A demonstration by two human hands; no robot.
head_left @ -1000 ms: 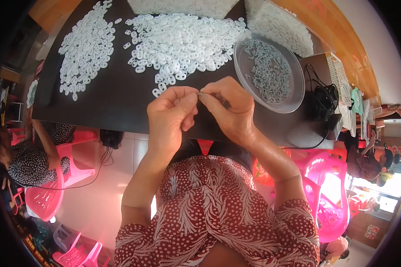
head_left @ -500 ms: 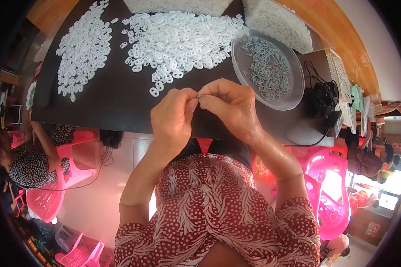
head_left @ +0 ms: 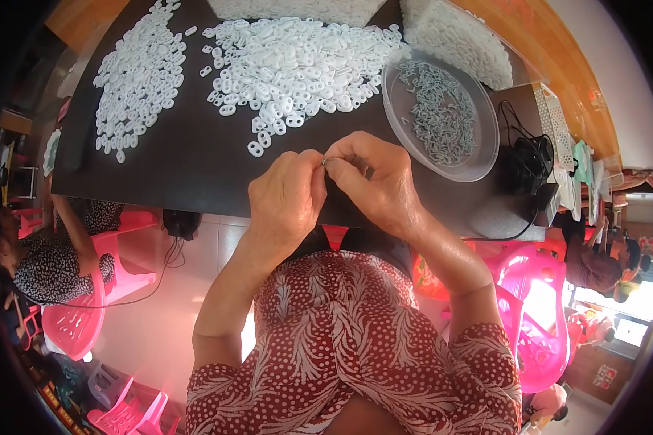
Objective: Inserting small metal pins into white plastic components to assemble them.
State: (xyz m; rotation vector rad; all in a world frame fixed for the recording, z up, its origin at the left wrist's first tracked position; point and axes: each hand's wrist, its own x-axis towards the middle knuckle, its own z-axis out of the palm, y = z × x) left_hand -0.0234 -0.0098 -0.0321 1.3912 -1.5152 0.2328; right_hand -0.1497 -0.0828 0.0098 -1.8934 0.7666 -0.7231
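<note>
Both hands meet fingertip to fingertip above the near part of the dark table [head_left: 196,167]. My left hand [head_left: 289,190] is closed in a pinch, and whatever lies inside its fingers is hidden. Thumb and forefinger of my right hand [head_left: 377,181] pinch a tiny grey screw-like piece [head_left: 324,162], which shows between the two hands. Just beyond them spreads a big heap of white oval plastic pieces [head_left: 297,69] with two holes each. A clear round tub [head_left: 486,156] of small grey screws [head_left: 442,116] sits beyond my right hand.
Another spread of white pieces [head_left: 139,87] lies at the left. Clear boxes [head_left: 457,40] of white pieces stand at the back. A black device with cables [head_left: 526,159] is at the right. Pink plastic chairs [head_left: 76,319] flank the table; a seated person [head_left: 54,264] is at the left.
The hands stay pressed together at nearly the same spot. My left hand has turned slightly and its fingers have shifted a little; the view has moved slightly.
</note>
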